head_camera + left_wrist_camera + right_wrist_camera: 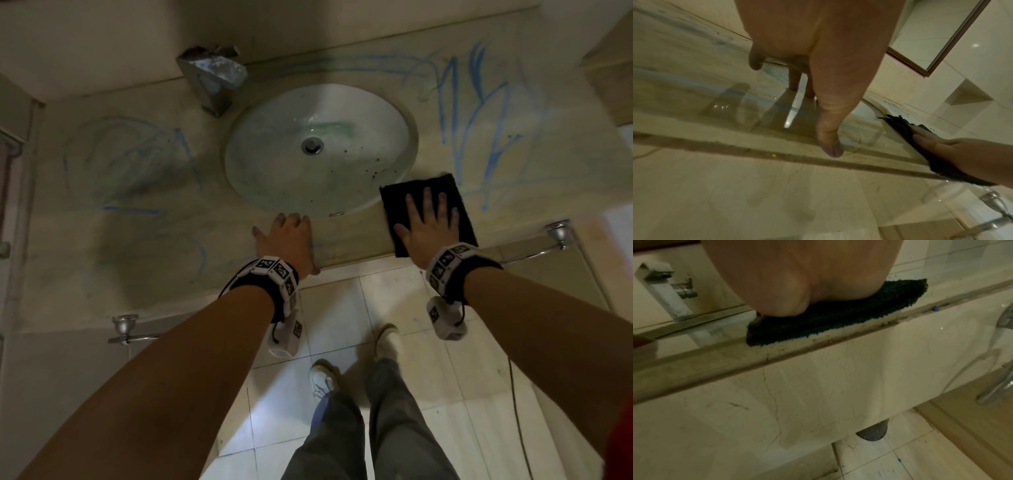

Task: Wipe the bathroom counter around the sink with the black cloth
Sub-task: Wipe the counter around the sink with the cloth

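Hands (289, 240), two; black cloth (424, 192), seemingly one

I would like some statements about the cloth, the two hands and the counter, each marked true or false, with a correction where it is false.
1. The right hand presses flat on the black cloth. True.
2. The cloth lies inside the sink. False: it lies on the counter, at the front right of the basin.
3. The left hand holds a second cloth. False: it rests bare on the counter's front edge.
4. Blue marks show on the counter on both sides of the sink. True.
5. The faucet stands at the back left of the sink. True.
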Motion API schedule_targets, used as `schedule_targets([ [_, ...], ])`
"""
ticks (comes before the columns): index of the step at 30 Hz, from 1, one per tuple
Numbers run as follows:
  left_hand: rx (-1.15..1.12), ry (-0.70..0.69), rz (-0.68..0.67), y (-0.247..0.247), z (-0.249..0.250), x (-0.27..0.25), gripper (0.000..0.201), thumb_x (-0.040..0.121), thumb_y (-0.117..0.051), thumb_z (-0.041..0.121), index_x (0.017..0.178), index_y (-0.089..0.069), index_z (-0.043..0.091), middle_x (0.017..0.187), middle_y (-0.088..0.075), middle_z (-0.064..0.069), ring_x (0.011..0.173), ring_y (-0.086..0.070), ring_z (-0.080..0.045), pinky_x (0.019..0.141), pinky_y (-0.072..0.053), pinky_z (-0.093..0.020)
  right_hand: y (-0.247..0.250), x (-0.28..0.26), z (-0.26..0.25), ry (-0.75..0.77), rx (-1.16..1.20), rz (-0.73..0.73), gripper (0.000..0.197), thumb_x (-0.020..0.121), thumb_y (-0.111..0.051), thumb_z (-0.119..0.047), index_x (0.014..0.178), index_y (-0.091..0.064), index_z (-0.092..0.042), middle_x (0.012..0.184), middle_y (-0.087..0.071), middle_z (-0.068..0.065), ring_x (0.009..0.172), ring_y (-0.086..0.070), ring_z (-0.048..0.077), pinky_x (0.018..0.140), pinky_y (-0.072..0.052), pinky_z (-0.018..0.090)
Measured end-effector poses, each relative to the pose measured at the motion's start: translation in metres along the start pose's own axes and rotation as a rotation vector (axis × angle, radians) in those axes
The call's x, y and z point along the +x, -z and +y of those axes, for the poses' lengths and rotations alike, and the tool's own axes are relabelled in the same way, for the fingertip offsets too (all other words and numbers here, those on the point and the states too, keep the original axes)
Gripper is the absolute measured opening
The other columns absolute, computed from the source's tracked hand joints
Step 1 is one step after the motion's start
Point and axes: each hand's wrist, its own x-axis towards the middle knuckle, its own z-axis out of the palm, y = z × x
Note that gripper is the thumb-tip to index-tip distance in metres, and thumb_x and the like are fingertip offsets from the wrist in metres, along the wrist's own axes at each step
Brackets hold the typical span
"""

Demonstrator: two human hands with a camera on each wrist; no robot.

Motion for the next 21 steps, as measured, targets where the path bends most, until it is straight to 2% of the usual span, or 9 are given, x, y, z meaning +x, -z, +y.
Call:
schedule_targets([
  [5, 0.002, -0.002, 0.002, -0.001, -0.001, 0.001, 0.114, 0.058, -0.081, 0.062, 0.149, -0.023, 0.025, 0.155, -0.025, 0.004, 0.145, -0.017, -0.026, 0.106, -0.021, -0.071, -0.004, -0.005, -0.025, -0.027, -0.007, 0.037, 0.07, 0.098, -0.013, -0.058, 0.153, 0.014, -0.024, 0.159, 0.024, 0.011, 0.146, 0.018, 0.036, 0.118, 0.004, 0.056],
  [13, 0.015, 0.013, -0.012, -0.002, 0.001, 0.001, 0.113, 0.062, -0.079, 0.061, 0.151, -0.019, 0.026, 0.158, -0.02, 0.003, 0.146, -0.014, -0.026, 0.106, -0.02, -0.07, -0.021, -0.016, -0.11, 0.208, -0.05, 0.051, 0.071, 0.097, -0.013, -0.059, 0.152, 0.015, -0.024, 0.158, 0.025, 0.011, 0.144, 0.024, 0.038, 0.116, 0.008, 0.058],
  [21, 0.027, 0.033, -0.047, 0.002, 0.003, -0.003, 0.113, 0.066, -0.077, 0.061, 0.152, -0.014, 0.026, 0.159, -0.014, 0.004, 0.148, -0.01, -0.025, 0.107, -0.019, -0.07, -0.022, -0.022, -0.101, 0.266, -0.053, -0.004, 0.07, 0.097, -0.014, -0.061, 0.151, 0.018, -0.029, 0.156, 0.032, 0.005, 0.143, 0.029, 0.031, 0.116, 0.014, 0.053],
])
